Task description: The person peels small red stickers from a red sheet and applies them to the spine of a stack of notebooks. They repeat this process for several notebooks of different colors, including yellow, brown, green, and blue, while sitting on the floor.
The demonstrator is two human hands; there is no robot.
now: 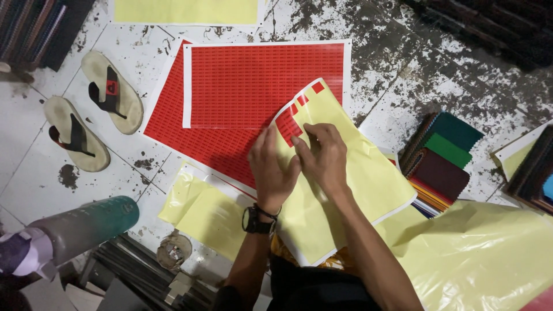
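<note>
- Peeling small red stickers (288, 124) off a yellow backing sheet (340, 190), mid-frame, sheet resting over the person's lap and the floor.
- Right hand (325, 158): fingers pinched on a sticker at the edge of the red patch, tips pressed to the sheet.
- Left hand (271, 170): fingers flat and spread, pinning the sheet just left of the patch, not grasping anything; black wristwatch (256, 222) on that wrist.
- Progress, judged from the sheet: nearly all bare yellow; only a small red cluster near its upper left corner plus a few strays along the top edge remain. Looks close to finished for this sheet.
- Two full red sticker sheets (253, 80) lie just above on the floor, overlapping, apparently untouched, so plenty left.
- Stripped yellow backings: crumpled ones (201, 210) lower left of the hands, a large one (484, 259) lower right, another flat sheet (184, 10) at top edge.
- Fanned fabric swatch book (440, 161), green, maroon, teal, right of centre, near the sheet.
- Pair of worn sandals (92, 109) upper left on stained white tile floor (403, 75).
- Green cylinder (92, 224) lower left; tape roll (173, 251) beside it.
</note>
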